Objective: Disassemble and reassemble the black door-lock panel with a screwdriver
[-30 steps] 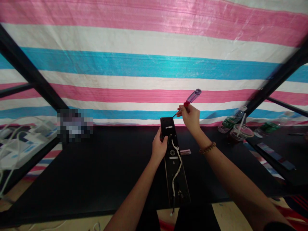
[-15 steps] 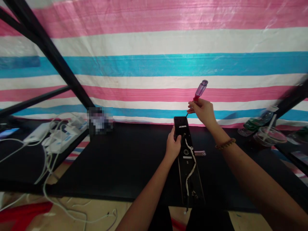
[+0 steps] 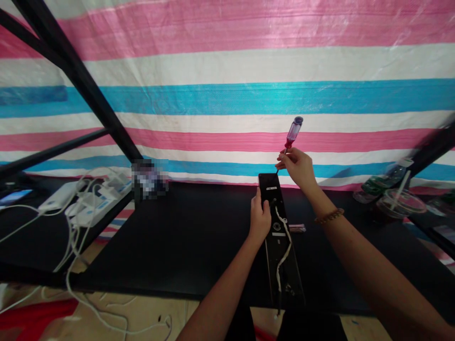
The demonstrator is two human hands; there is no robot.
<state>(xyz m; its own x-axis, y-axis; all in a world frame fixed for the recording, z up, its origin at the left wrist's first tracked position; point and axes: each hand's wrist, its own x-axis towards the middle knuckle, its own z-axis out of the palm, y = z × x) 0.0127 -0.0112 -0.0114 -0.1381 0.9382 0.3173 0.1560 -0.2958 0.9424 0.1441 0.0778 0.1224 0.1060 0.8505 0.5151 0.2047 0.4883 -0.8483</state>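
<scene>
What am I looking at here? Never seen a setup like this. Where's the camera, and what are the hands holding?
No machine: these are a person's two bare hands. The one camera is worn on that person's head, looking forward and down, so their forearms enter from the bottom.

The left hand grips the left edge of a long black panel, which has a pale cable running along it. The right hand holds a screwdriver, tip down at the panel's far right corner; contact is too small to confirm.

On the black table, a small pinkish item lies right of the panel. Further right are a bottle and a cup with a straw. Behind hangs a striped sheet.
</scene>
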